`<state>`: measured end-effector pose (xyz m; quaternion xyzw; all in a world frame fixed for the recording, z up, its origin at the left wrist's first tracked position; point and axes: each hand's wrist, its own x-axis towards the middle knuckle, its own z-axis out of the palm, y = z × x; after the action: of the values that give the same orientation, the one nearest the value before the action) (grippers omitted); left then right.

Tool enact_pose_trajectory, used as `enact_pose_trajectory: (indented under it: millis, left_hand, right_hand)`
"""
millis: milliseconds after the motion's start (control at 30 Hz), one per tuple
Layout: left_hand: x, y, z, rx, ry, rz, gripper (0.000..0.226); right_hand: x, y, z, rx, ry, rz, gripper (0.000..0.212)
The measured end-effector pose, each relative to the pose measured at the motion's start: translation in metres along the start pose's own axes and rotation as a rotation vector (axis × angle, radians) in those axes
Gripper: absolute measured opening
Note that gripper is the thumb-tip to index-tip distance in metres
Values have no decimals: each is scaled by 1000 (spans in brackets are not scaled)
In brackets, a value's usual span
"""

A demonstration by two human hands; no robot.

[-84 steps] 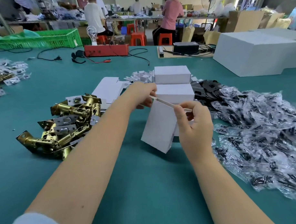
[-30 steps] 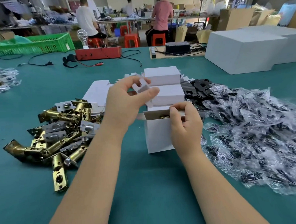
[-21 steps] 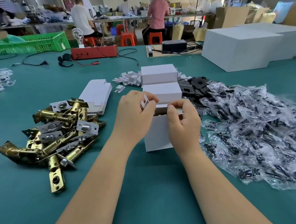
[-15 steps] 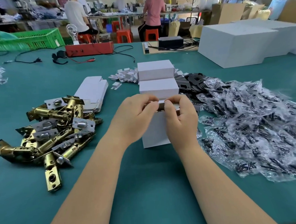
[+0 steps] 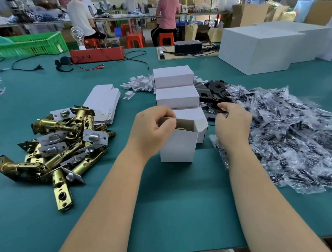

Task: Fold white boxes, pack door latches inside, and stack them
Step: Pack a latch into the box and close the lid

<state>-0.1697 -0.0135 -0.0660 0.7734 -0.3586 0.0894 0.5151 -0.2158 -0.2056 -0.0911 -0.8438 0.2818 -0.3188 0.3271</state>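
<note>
1. The green table (image 5: 173,201) carried everything, and my two bare forearms reached out over it.
2. A heap of clear plastic packets (image 5: 293,140) with dark parts inside spread along my right; too many to count.
3. A pile of brass door latches (image 5: 58,144) lay on my left, tangled, so I could not count them exactly.
4. One stack of flat white box blanks (image 5: 104,101) sat just behind the latches; how many sheets, I could not tell.
5. Three closed white boxes (image 5: 177,97) stood in a stepped stack straight ahead, the nearest one touching the back of the open box.
6. One open white box (image 5: 178,144) stood upright in front of that stack, top flaps up, with a brass latch showing inside.
7. My left hand (image 5: 152,130) gripped the open box at its left top edge, fingers curled over the rim and flap.
8. My right hand (image 5: 233,123) was off the box, to its right at the edge of the packets, fingers curled narrowly and pinching a small black plate (image 5: 218,110).
9. Small white card scraps (image 5: 137,84) lay scattered left of the farthest box.
</note>
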Motion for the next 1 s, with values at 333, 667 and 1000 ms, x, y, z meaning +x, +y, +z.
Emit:
enact_pose_trajectory:
  millis: [333,667,1000]
  left_hand:
    - [-1,1,10,135,232,-36,8]
    - [6,-5,-13,242,50,28,37]
    - [6,-14,-16,0,-193,-130,22]
  right_hand:
    - [3,11,13,-611,-394,43,46]
    - [5,8,10,-391,-259,155,39]
    - [-7,-13,-6,303,75,-13,27]
